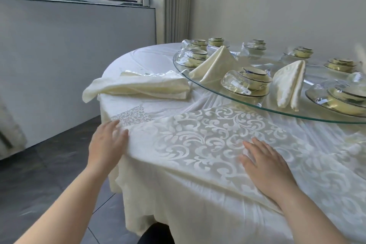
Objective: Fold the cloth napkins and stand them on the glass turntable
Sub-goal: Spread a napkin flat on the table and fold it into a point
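Left hand (107,142), right hand (265,166) flat, straight-fingered on spread napkin (198,144), long axis left-right.

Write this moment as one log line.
left hand: at spread napkin corner | right hand: flat on it | turntable: two folded napkins standing | napkin pile: nearby
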Tool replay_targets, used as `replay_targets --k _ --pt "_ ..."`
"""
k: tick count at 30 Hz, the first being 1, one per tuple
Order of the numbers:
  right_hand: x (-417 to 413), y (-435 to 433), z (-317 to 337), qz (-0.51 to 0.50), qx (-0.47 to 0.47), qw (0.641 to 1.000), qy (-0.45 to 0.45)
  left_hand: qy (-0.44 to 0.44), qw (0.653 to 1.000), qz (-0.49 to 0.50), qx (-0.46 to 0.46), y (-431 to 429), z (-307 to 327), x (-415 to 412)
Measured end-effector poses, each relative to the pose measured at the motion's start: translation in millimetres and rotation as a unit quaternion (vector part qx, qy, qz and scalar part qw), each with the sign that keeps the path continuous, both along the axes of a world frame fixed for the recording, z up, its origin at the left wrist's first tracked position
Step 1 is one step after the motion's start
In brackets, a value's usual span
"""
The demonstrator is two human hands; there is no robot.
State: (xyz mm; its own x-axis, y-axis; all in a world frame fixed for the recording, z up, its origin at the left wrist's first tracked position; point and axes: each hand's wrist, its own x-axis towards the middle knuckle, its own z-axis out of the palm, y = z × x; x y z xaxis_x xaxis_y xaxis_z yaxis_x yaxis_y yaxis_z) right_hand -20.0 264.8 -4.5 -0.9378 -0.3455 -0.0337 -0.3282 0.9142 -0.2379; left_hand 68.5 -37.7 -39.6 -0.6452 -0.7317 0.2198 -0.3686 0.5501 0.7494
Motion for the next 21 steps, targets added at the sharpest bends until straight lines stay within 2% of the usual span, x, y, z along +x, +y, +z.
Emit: replay_targets --k 2,4,6,8,12,16,21 --pt "0.5 -0.8 0.4 -0.001 -0.002 1.0 0.001 0.088 0.979 0.089 0.163 -1.6 -2.1 13.7" --pt "0.9 -0.7 0.5 -0.002 -0.003 1.0 0.001 0.136 0.933 0.131 0.307 2.6 -4.4 21.0" --pt "1.7 0.2 0.1 -0.001 -0.009 1.0 0.0 0.175 0.869 0.115 0.449 12.5 -3.8 24.2" --pt "1.7 0.6 -0.8 0.001 -0.012 1.0 0.003 0.201 0.821 0.081 0.528 20.1 0.5 24.2" --pt "1.2 -0.3 -1.2 0.003 -0.016 1.0 0.008 0.231 0.809 0.059 0.537 27.1 13.3 15.0" --pt "0.4 0.1 -2.2 0.008 -0.018 1.0 0.02 0.276 0.756 0.071 0.589 23.1 18.0 12.8" --pt "1.2 1.0 -3.3 0.014 -0.029 0.999 0.03 0.305 0.744 0.107 0.585 3.5 11.8 25.0"
